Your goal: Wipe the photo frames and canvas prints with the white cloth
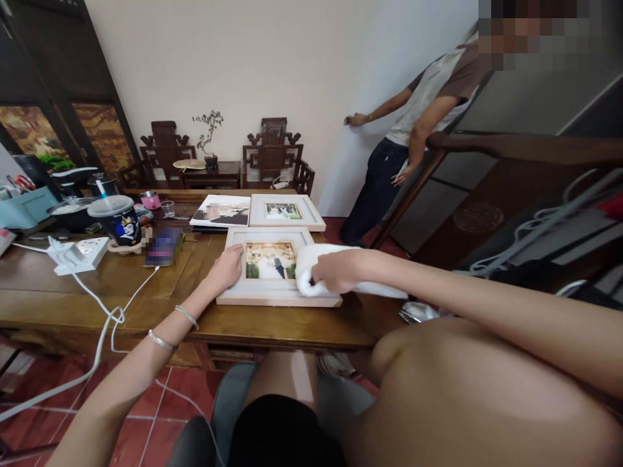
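Pressing flat, my left hand [224, 269] steadies the near photo frame [272, 295] on the wooden table [121, 285]; my right hand [335, 271] grips a white cloth [311, 263] on its glass. I judge light, even strokes best. Second frame [286, 212] lies behind.

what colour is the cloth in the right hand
White. The cloth, gripped by the right hand, rests on the near picture frame; the head view shows it.
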Tool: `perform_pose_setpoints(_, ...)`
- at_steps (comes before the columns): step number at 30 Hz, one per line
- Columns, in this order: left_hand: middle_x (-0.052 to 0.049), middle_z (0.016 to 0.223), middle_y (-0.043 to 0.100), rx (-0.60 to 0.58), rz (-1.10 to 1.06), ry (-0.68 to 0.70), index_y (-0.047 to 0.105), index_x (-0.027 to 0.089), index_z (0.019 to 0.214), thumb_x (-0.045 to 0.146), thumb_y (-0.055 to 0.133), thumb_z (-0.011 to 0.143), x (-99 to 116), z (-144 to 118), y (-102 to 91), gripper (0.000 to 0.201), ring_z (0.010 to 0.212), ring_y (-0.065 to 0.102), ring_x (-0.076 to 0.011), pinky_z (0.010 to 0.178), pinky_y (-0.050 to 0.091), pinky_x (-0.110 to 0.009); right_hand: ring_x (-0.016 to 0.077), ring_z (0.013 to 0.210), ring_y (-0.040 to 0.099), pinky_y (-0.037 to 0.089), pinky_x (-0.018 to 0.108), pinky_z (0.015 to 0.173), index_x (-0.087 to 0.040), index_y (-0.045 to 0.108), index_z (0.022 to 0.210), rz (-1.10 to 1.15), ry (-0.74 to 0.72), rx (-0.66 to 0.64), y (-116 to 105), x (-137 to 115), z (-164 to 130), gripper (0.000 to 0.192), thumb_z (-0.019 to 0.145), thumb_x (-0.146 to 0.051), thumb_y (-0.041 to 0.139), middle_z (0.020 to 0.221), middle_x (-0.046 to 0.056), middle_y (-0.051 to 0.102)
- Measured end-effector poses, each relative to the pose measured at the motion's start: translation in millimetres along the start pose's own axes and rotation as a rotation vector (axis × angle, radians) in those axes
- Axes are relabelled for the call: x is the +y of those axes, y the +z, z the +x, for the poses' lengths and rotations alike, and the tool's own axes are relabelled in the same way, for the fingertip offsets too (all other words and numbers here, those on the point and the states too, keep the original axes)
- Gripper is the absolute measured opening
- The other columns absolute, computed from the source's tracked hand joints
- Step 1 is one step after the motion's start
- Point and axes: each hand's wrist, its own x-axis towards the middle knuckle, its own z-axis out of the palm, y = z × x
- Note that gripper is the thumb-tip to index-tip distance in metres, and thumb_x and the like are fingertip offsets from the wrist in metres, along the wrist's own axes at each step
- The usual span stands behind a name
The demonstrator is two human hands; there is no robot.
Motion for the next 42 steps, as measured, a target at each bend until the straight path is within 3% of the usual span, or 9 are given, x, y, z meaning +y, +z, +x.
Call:
perform_pose_setpoints(5,-0.011,0.136,0.062,-0.028,0.023,0.072,0.065,0.017,0.118,0.011,0.040,0.095,0,1,-3.2,0.034,0.129,0.056,-0.0230,0.111,0.045,-0.039,0.0267,0.090,0.067,0.048,0.033,0.071,-0.013,0.075,0.104,0.135,-0.082,-0.004,-4,-9,-18,0.036,0.077,-0.004,0.053,0.102,0.015,0.072)
perform_pose_setpoints(8,-0.012,0.131,0.064,-0.033,0.039,0.100,0.067,0.018,0.113,0.013,0.040,0.096,-2,1,-4.2,0.032,0.126,0.058,-0.0229,0.110,0.046,-0.039,0.0280,0.095,0.068,0.048,0.032,0.073,-0.009,0.072,0.112,0.099,0.010,0.041,-5,4,5,0.038,0.080,-0.005,0.051,0.107,0.017,0.071)
perform_pose_setpoints(12,-0.012,0.134,0.062,-0.024,0.039,0.094,0.066,0.018,0.115,0.013,0.041,0.095,-2,0,-4.8,0.033,0.129,0.056,-0.0233,0.109,0.046,-0.040,0.0293,0.102,0.067,0.049,0.032,0.076,-0.006,0.067,0.119,0.020,0.174,0.222,-9,28,51,0.040,0.084,-0.003,0.048,0.117,0.023,0.067)
perform_pose_setpoints(15,-0.011,0.135,0.062,-0.013,0.027,0.099,0.066,0.018,0.117,0.013,0.041,0.095,-3,-1,-4.8,0.033,0.130,0.055,-0.0224,0.110,0.045,-0.038,0.0320,0.115,0.062,0.050,0.036,0.088,-0.008,0.066,0.123,-0.032,0.141,0.357,-13,40,77,0.043,0.085,-0.002,0.047,0.129,0.026,0.061)
perform_pose_setpoints(18,-0.011,0.135,0.063,-0.019,0.018,0.116,0.066,0.018,0.117,0.013,0.039,0.096,-4,0,-4.5,0.034,0.130,0.055,-0.0212,0.111,0.044,-0.036,0.0317,0.112,0.065,0.051,0.036,0.088,-0.006,0.068,0.120,-0.054,0.089,0.348,-15,37,87,0.042,0.083,0.000,0.049,0.124,0.026,0.064)
perform_pose_setpoints(22,-0.009,0.138,0.061,-0.015,0.015,0.071,0.065,0.020,0.120,0.013,0.040,0.095,-2,1,-2.5,0.036,0.132,0.054,-0.0220,0.111,0.044,-0.037,0.0317,0.109,0.067,0.051,0.033,0.084,-0.002,0.068,0.121,-0.066,0.072,0.196,-16,13,71,0.043,0.081,0.002,0.053,0.118,0.026,0.068)
perform_pose_setpoints(28,-0.012,0.141,0.058,0.006,0.016,0.038,0.065,0.018,0.120,0.013,0.041,0.095,-1,-1,0.7,0.035,0.133,0.052,-0.0250,0.110,0.045,-0.042,0.0310,0.096,0.070,0.050,0.033,0.068,-0.009,0.070,0.120,-0.050,-0.039,-0.004,-18,-34,8,0.047,0.076,-0.003,0.057,0.115,0.021,0.069)
perform_pose_setpoints(34,-0.012,0.131,0.063,-0.036,0.054,0.054,0.065,0.019,0.115,0.012,0.040,0.095,-1,0,-0.2,0.032,0.126,0.057,-0.0239,0.107,0.048,-0.039,0.0301,0.099,0.069,0.047,0.030,0.067,-0.009,0.069,0.119,0.075,0.007,0.014,-12,-57,-10,0.043,0.080,-0.004,0.053,0.113,0.023,0.068)
perform_pose_setpoints(42,-0.012,0.126,0.064,-0.040,0.047,0.098,0.065,0.019,0.112,0.014,0.040,0.096,-1,0,-3.1,0.030,0.121,0.060,-0.0240,0.105,0.049,-0.039,0.0327,0.119,0.059,0.051,0.033,0.082,-0.008,0.060,0.131,0.053,0.043,0.269,-4,-2,61,0.051,0.082,-0.001,0.050,0.128,0.026,0.060)
